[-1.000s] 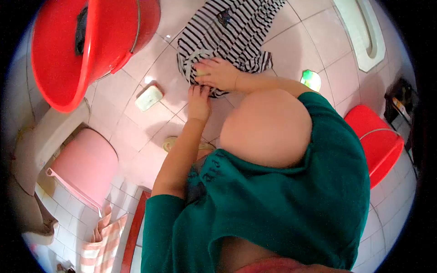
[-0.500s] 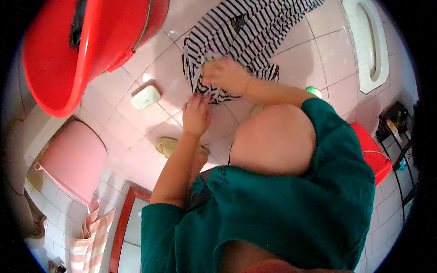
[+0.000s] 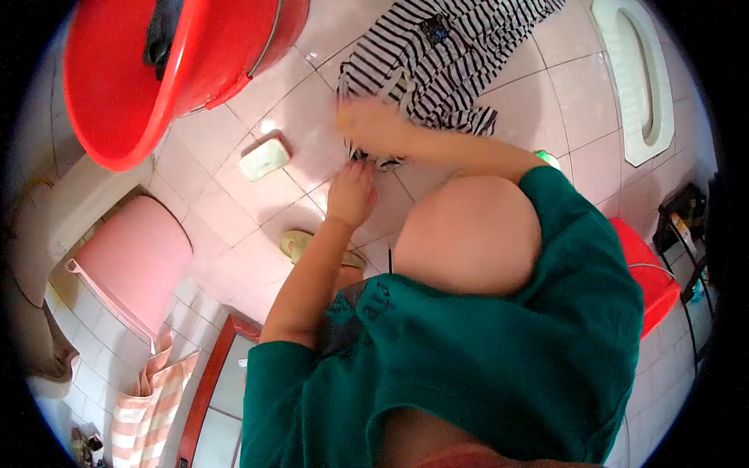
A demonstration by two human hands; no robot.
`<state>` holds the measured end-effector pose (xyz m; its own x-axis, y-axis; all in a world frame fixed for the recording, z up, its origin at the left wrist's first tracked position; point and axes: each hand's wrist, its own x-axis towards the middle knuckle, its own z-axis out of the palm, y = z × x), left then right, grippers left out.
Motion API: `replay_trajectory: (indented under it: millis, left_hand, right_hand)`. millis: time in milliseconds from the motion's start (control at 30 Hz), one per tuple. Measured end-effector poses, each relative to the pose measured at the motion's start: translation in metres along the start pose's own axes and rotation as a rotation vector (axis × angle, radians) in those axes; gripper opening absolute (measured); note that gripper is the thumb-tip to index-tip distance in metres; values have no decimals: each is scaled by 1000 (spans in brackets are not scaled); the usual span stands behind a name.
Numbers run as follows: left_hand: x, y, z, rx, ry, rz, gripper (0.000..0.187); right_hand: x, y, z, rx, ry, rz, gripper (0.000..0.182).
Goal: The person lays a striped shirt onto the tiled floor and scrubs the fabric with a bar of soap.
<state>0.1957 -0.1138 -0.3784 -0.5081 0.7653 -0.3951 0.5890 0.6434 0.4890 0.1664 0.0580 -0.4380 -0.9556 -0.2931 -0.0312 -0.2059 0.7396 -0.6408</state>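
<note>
A black-and-white striped garment (image 3: 468, 66) lies spread on the pink tiled floor, with a small dark print on it. My right hand (image 3: 373, 125), blurred by motion, is over the garment's near left edge, closed round something yellowish that I cannot make out. Just below it, my left hand (image 3: 353, 191) rests with fingers apart and fingertips at the garment's lower edge. A pale bar-shaped block (image 3: 264, 159) sits on the floor left of both hands.
A large red bucket (image 3: 211, 62) with dark cloth stands at upper left, a pink bin (image 3: 136, 257) below it. At upper right is a white squat toilet (image 3: 636, 78). A smaller red bucket (image 3: 647, 281) and black rack (image 3: 690, 257) are at right. My bare knee (image 3: 468, 234) is near my hands.
The view has shifted, so the floor objects appear farther right. My right hand has moved left across the garment to its edge, uncovering pale trim. My left hand stays at the lower edge.
</note>
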Motion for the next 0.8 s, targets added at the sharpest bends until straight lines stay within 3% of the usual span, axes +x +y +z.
replay_trajectory:
  millis: [67, 100, 167, 300, 367, 433, 500, 567, 633, 667, 700, 767, 800]
  left_hand:
    - [-1, 3, 2, 52, -101, -41, 41]
    - [1, 2, 2, 56, -104, -33, 41]
    - [-6, -3, 8, 233, -326, -187, 35]
    - [-56, -56, 41, 75, -284, -174, 30]
    - [-36, -32, 26, -83, -92, -476, 35]
    - [24, -11, 23, -236, 277, -475, 45]
    - [94, 14, 13, -317, 497, -349, 55]
    - [134, 34, 8, 28, 458, -655, 60]
    - [149, 25, 4, -109, 405, -706, 56]
    - [152, 18, 1, -235, 341, -755, 52]
    - [149, 9, 0, -227, 330, -750, 52]
    - [135, -14, 7, -196, 129, -468, 36]
    - [124, -23, 11, -185, 122, -461, 36]
  right_hand:
    - [-12, 7, 45, -162, 141, -570, 23]
    - [-7, 12, 33, -165, 147, -563, 23]
    - [7, 19, -9, -307, 19, -279, 26]
    - [27, 123, -56, -595, 440, 52, 36]
    - [20, 118, -83, -598, 448, 104, 34]
    - [18, 114, -91, -626, 458, 127, 33]
    - [16, 114, -70, -349, 467, 136, 50]
    - [12, 121, -69, -359, 497, 63, 59]
    - [15, 123, -82, -87, 577, 154, 57]
    - [17, 116, -89, 124, 692, 313, 45]
    - [17, 106, -95, 128, 697, 324, 45]
    - [17, 92, -100, -98, 636, 374, 33]
    - [19, 92, -72, -139, 486, 242, 22]
